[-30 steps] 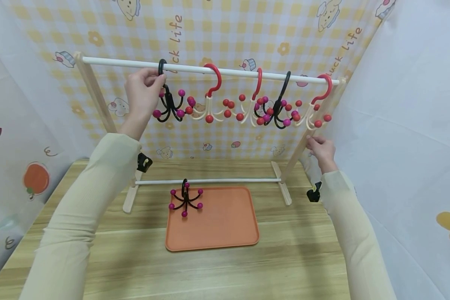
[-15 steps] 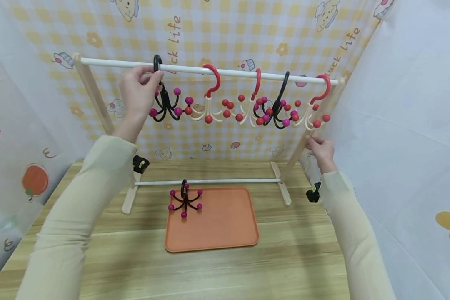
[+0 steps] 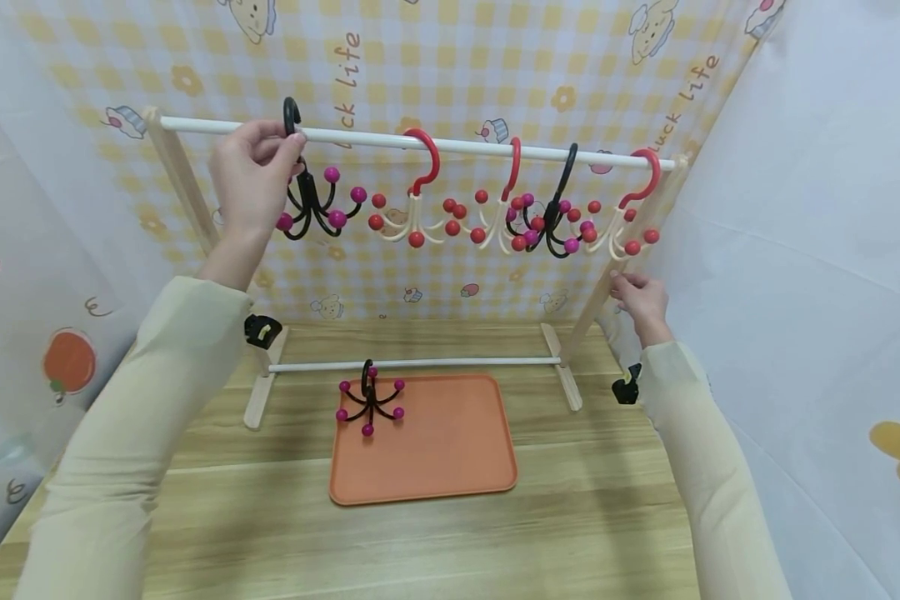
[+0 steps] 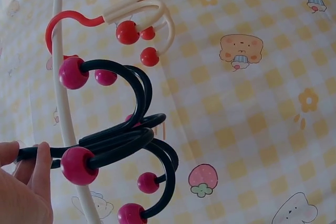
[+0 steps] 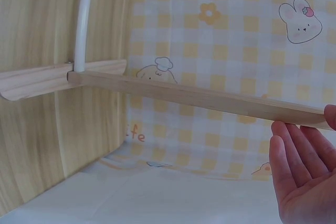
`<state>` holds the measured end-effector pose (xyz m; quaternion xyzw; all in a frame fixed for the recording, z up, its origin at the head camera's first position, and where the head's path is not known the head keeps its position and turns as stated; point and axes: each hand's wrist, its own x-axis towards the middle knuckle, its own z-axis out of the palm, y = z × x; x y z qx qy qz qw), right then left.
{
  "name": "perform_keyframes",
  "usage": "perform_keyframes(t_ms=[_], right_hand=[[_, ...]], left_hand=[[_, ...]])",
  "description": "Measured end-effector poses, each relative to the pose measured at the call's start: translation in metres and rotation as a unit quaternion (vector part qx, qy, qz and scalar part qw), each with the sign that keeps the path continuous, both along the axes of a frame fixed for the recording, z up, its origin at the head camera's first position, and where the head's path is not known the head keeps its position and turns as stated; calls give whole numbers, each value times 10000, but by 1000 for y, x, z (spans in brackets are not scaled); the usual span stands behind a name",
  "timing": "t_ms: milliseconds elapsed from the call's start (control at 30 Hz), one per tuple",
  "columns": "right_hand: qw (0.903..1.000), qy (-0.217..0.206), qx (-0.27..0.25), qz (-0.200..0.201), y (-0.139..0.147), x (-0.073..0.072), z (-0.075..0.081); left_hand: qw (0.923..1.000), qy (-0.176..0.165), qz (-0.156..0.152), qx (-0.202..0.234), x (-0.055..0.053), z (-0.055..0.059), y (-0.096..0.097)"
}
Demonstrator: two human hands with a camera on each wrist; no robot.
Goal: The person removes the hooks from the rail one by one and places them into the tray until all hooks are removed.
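Observation:
My left hand (image 3: pixel 249 179) pinches the hook of a black octopus-style hanger (image 3: pixel 309 193) with magenta balls on its curved arms. The hook's top rises at the white top bar (image 3: pixel 360 138) of a wooden rack, near its left end. In the left wrist view, thumb and fingers close on the black hook (image 4: pixel 31 153) beside the bar. At the other end, my right hand (image 3: pixel 641 302) grips the rack's right wooden post (image 3: pixel 594 302). In the right wrist view its thumb lies on one side of the post (image 5: pixel 220 100) and the fingers on the other.
Farther right on the bar hang several hangers: red-hooked cream ones (image 3: pixel 416 212) with red balls, and a black one (image 3: pixel 553 212) among them. An orange tray (image 3: pixel 450 450) on the wooden table bears another black hanger (image 3: pixel 371 400) at its upper left. A patterned cloth (image 3: pixel 450 75) backs the rack.
My left hand has moved left along the top bar with the black hanger, widening its gap from the first red-hooked hanger. My right hand stays at the post.

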<state>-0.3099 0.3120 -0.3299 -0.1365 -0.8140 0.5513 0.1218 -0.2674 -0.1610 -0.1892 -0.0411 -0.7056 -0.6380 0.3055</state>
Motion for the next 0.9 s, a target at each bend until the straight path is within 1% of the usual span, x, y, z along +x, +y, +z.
perform_keyframes(t_ms=[133,300,400,533,700,900], right_hand=[[10000,-42,77,4,0,0,0],[10000,-45,13,-29,-1,1,2],[10000,-29,11,2,-1,2,2],[9999,-43,77,48,0,2,2],[10000,-23,63,30,0,1,1],[10000,-41,66,36,0,0,0]], left_hand=[[9998,-96,-6,-194,5,-4,0],[9981,-316,18,-531,9,-15,1],[9968,-356,63,-714,11,-23,2],[9962,-333,40,-802,14,-34,4],[9948,-400,43,-932,17,-50,5],[9939,-545,-79,-953,18,-71,8]])
